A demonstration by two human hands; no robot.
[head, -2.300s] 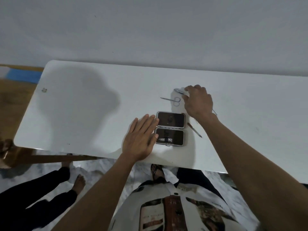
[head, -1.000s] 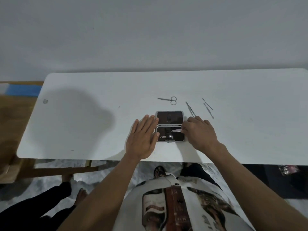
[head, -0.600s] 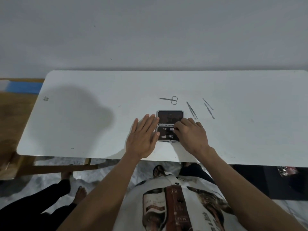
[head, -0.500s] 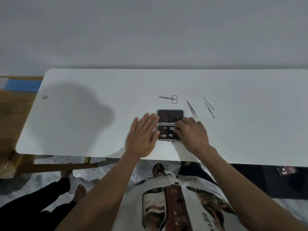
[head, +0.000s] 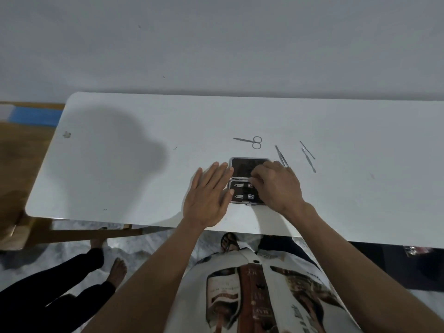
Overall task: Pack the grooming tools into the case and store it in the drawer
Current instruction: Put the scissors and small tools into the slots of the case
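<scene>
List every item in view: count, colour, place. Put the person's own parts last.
table: one, white, across the middle of the view.
case: one, dark inside with a silver rim, open flat near the table's front edge.
nail clippers: two, silver, in the case's near half.
scissors: one, silver, on the table behind the case.
tweezers: one, silver, right of the case's far corner.
slim metal tools: two, silver, side by side further right.
second person's legs: dark trousers, bare feet, on the floor lower left.
left hand: flat, fingers straight, against the case's left edge.
right hand: fingers curled over the case's right side, working at the upper clipper.
</scene>
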